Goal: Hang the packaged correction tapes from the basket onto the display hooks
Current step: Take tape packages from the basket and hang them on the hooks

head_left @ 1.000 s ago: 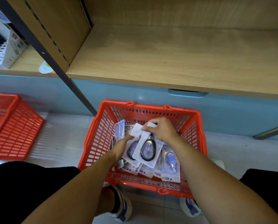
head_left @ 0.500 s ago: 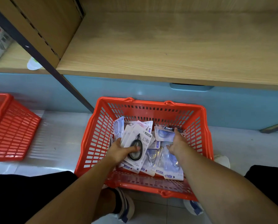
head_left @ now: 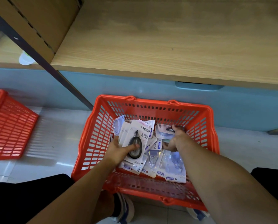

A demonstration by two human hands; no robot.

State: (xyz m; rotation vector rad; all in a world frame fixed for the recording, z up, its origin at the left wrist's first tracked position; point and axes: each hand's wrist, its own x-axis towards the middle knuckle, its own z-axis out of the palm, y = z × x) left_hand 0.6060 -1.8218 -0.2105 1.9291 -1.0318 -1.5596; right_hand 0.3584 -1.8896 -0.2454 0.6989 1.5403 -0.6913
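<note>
A red plastic basket (head_left: 152,102) stands on the floor between my knees, holding several packaged correction tapes. My left hand (head_left: 119,151) grips a fanned stack of packages (head_left: 141,135), thumb across the black tape on top. My right hand (head_left: 175,139) reaches to the basket's far right. Its fingertips rest on a package with a pale blue tape (head_left: 163,130), and the thumb is spread apart from them. More packages (head_left: 170,165) lie loose under my right wrist. No display hooks are in view.
A wooden shelf (head_left: 167,46) juts out above the basket, with a blue base panel (head_left: 135,88) below it. A dark upright post (head_left: 54,68) slants down at the left. A second red basket (head_left: 9,126) sits on the floor at far left. My shoe (head_left: 125,209) is under the basket's near edge.
My right hand let go of the stack and moved to the far right of the basket. My left hand took the stack and now holds it alone.
</note>
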